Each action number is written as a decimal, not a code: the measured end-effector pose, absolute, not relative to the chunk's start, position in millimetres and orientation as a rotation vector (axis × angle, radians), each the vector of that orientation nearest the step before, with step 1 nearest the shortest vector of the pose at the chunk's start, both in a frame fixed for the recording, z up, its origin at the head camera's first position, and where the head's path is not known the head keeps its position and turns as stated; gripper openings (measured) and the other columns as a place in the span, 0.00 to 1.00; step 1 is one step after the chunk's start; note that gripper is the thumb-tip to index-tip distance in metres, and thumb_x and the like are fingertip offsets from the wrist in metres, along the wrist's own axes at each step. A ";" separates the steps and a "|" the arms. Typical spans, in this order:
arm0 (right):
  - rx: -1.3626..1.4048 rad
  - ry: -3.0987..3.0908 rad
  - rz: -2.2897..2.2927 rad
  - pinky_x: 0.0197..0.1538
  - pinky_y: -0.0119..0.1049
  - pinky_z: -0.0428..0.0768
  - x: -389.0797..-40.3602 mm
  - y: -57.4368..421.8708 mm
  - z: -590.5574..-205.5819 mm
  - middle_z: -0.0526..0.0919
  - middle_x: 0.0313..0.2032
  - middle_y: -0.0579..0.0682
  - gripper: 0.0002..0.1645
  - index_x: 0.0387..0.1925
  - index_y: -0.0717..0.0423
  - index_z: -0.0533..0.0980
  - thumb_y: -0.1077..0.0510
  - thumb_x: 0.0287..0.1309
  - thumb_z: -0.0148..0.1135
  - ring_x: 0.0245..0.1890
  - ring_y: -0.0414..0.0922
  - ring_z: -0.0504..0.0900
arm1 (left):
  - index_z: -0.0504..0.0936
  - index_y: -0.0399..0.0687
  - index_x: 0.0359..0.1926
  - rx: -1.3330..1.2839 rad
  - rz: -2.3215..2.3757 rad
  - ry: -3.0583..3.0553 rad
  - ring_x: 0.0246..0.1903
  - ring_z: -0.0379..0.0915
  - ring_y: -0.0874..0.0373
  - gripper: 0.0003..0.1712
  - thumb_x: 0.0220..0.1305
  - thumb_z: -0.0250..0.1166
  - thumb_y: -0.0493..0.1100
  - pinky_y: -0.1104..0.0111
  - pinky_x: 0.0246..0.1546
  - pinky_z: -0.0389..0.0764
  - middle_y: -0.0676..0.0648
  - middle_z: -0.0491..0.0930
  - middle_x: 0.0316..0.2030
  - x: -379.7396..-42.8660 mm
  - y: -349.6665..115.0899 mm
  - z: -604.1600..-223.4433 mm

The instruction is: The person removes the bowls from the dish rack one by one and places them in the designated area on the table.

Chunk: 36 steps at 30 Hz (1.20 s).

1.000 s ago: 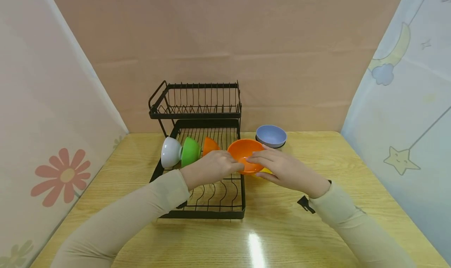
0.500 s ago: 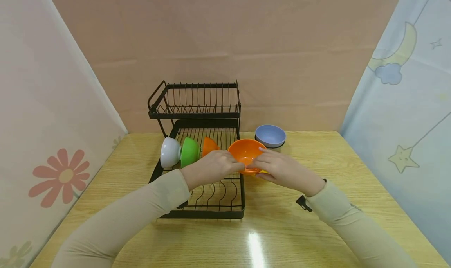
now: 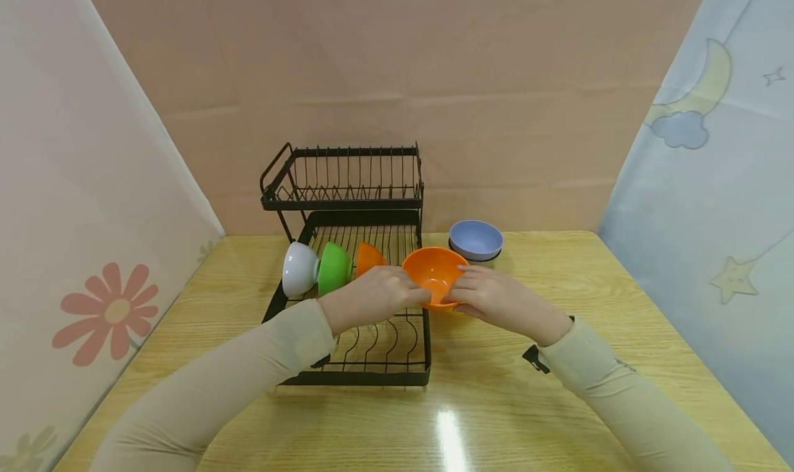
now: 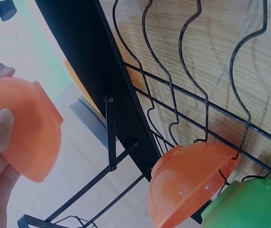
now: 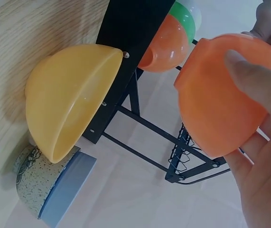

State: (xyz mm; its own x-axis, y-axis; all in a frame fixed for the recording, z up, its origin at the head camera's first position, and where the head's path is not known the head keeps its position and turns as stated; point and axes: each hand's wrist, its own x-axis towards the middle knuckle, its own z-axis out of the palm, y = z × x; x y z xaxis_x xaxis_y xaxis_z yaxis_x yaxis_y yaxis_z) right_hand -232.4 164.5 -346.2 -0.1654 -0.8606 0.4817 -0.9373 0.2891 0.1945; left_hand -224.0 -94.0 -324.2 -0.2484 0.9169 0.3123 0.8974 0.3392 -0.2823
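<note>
An orange bowl (image 3: 436, 269) is held up between both hands, just right of the black dish rack (image 3: 384, 377), its opening facing me in the head view. The left hand (image 3: 381, 293) pinches its left rim; in the left wrist view that thumb lies on the outside of the held bowl (image 4: 31, 126). On the opposite rim the right hand (image 3: 499, 300) grips, fingers inside, with its thumb across the outer wall (image 5: 220, 109) in the right wrist view. White (image 3: 299, 269), green (image 3: 334, 268) and second orange (image 3: 370, 257) bowls stand on their sides in the rack.
Beside the rack a yellow bowl (image 5: 69, 95) sits on the table (image 3: 509, 403), largely hidden in the head view. Behind it, a blue bowl (image 3: 476, 238) nests in a speckled bowl (image 5: 35, 178). The rack's upper tier (image 3: 344, 203) rises at the back.
The right hand's fingers have drawn back from inside the orange bowl toward its right rim. The bowl has shifted very slightly; the left hand keeps its place.
</note>
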 end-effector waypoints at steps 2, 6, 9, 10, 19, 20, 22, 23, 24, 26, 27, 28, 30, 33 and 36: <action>1.591 -2.064 0.176 0.57 0.49 0.77 -232.0 164.9 -346.9 0.87 0.41 0.46 0.22 0.43 0.55 0.82 0.57 0.43 0.76 0.47 0.45 0.84 | 0.80 0.53 0.39 -1.591 0.068 -2.198 0.33 0.82 0.62 0.06 0.63 0.65 0.38 0.72 0.39 0.81 0.57 0.87 0.33 -223.4 -93.9 -323.9; 1.569 -2.068 0.132 0.55 0.47 0.79 -231.5 164.9 -349.2 0.87 0.39 0.45 0.21 0.42 0.54 0.83 0.56 0.41 0.77 0.44 0.42 0.85 | 0.80 0.54 0.39 -1.587 0.086 -2.204 0.32 0.82 0.63 0.05 0.63 0.65 0.39 0.72 0.39 0.81 0.58 0.87 0.32 -222.2 -93.5 -323.3; 1.555 -2.076 0.111 0.55 0.46 0.79 -231.6 165.0 -350.8 0.87 0.39 0.44 0.21 0.41 0.53 0.83 0.55 0.41 0.77 0.43 0.42 0.85 | 0.79 0.54 0.38 -1.589 0.093 -2.201 0.32 0.81 0.63 0.04 0.64 0.65 0.40 0.72 0.38 0.80 0.58 0.86 0.31 -222.0 -93.3 -324.0; 1.550 -2.078 0.104 0.55 0.46 0.79 -231.5 165.1 -351.0 0.87 0.38 0.44 0.20 0.40 0.53 0.83 0.55 0.40 0.77 0.43 0.42 0.85 | 0.79 0.54 0.38 -1.589 0.095 -2.201 0.31 0.81 0.63 0.04 0.64 0.65 0.40 0.73 0.38 0.80 0.58 0.86 0.31 -222.0 -93.3 -324.2; 1.533 -2.053 0.100 0.53 0.43 0.80 -229.2 166.5 -349.3 0.87 0.34 0.44 0.13 0.35 0.53 0.82 0.51 0.49 0.71 0.40 0.42 0.84 | 0.79 0.54 0.38 -1.601 0.088 -2.183 0.31 0.81 0.63 0.04 0.64 0.65 0.41 0.73 0.37 0.80 0.58 0.87 0.31 -224.0 -93.1 -324.6; 1.533 -2.052 0.101 0.53 0.43 0.80 -228.9 166.5 -348.9 0.87 0.34 0.44 0.13 0.35 0.53 0.82 0.50 0.49 0.71 0.40 0.42 0.84 | 0.79 0.54 0.38 -1.602 0.088 -2.184 0.31 0.81 0.63 0.04 0.64 0.65 0.41 0.73 0.37 0.80 0.58 0.87 0.31 -224.0 -93.0 -324.2; 1.531 -2.051 0.096 0.52 0.42 0.80 -228.3 166.4 -348.6 0.86 0.33 0.44 0.13 0.34 0.53 0.82 0.50 0.49 0.72 0.39 0.42 0.84 | 0.79 0.54 0.39 -1.606 0.088 -2.184 0.31 0.81 0.63 0.03 0.64 0.65 0.41 0.73 0.38 0.80 0.58 0.87 0.31 -224.3 -93.1 -324.3; 1.530 -2.050 0.093 0.52 0.42 0.80 -227.8 166.3 -348.2 0.86 0.33 0.44 0.13 0.34 0.53 0.81 0.51 0.48 0.72 0.39 0.41 0.84 | 0.79 0.54 0.39 -1.608 0.086 -2.184 0.31 0.81 0.63 0.03 0.64 0.65 0.41 0.73 0.38 0.80 0.58 0.87 0.31 -224.5 -93.1 -324.2; 1.529 -2.049 0.089 0.52 0.41 0.80 -227.5 166.2 -347.8 0.86 0.33 0.44 0.13 0.34 0.53 0.81 0.51 0.47 0.73 0.38 0.41 0.84 | 0.79 0.54 0.39 -1.609 0.084 -2.184 0.31 0.81 0.63 0.03 0.64 0.65 0.42 0.73 0.38 0.80 0.58 0.87 0.31 -224.5 -93.0 -323.9; 1.527 -2.047 0.085 0.52 0.41 0.80 -227.1 166.0 -347.4 0.86 0.32 0.43 0.14 0.33 0.52 0.81 0.52 0.45 0.74 0.38 0.41 0.84 | 0.79 0.53 0.38 -1.611 0.080 -2.186 0.31 0.81 0.63 0.03 0.64 0.65 0.41 0.73 0.38 0.80 0.58 0.87 0.31 -224.5 -93.1 -323.0; 1.526 -2.044 0.083 0.52 0.41 0.80 -227.0 166.0 -347.4 0.86 0.32 0.43 0.14 0.33 0.52 0.81 0.52 0.44 0.75 0.38 0.41 0.84 | 0.79 0.53 0.38 -1.613 0.079 -2.186 0.31 0.81 0.63 0.03 0.64 0.65 0.41 0.73 0.38 0.80 0.57 0.87 0.31 -224.6 -93.3 -322.6; 1.526 -2.039 0.086 0.51 0.41 0.80 -226.9 165.9 -347.2 0.87 0.32 0.43 0.14 0.33 0.52 0.81 0.52 0.44 0.75 0.37 0.41 0.84 | 0.79 0.53 0.38 -1.615 0.077 -2.187 0.32 0.82 0.63 0.03 0.64 0.65 0.41 0.73 0.38 0.81 0.57 0.87 0.31 -224.9 -93.4 -322.0; 1.523 -2.030 0.092 0.51 0.40 0.80 -227.0 165.9 -346.5 0.87 0.32 0.44 0.14 0.34 0.52 0.81 0.52 0.44 0.75 0.36 0.41 0.84 | 0.80 0.53 0.38 -1.623 0.067 -2.190 0.33 0.82 0.62 0.03 0.64 0.65 0.41 0.72 0.40 0.81 0.57 0.87 0.31 -225.7 -93.6 -320.1; 1.516 -2.018 0.101 0.50 0.40 0.80 -227.4 166.1 -345.7 0.87 0.32 0.43 0.14 0.33 0.52 0.82 0.52 0.44 0.74 0.36 0.42 0.83 | 0.81 0.53 0.41 -1.645 0.020 -2.213 0.40 0.82 0.61 0.05 0.64 0.66 0.43 0.70 0.47 0.80 0.56 0.86 0.36 -226.8 -94.7 -314.2; 1.507 -2.015 0.098 0.50 0.39 0.79 -227.7 166.7 -345.3 0.87 0.32 0.43 0.14 0.33 0.51 0.81 0.51 0.43 0.75 0.36 0.42 0.83 | 0.82 0.52 0.46 -1.603 -0.108 -2.249 0.46 0.80 0.60 0.10 0.65 0.65 0.46 0.68 0.54 0.77 0.54 0.85 0.43 -228.0 -97.0 -304.2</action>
State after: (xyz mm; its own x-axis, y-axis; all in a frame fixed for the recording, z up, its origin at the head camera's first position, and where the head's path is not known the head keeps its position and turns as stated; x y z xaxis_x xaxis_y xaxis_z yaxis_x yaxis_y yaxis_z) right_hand -227.7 166.7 -345.3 -0.1633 -0.8449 0.5094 -0.8902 0.3488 0.2930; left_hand -228.0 -97.0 -304.2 -0.2805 0.8962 0.3437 0.9249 0.3480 -0.1528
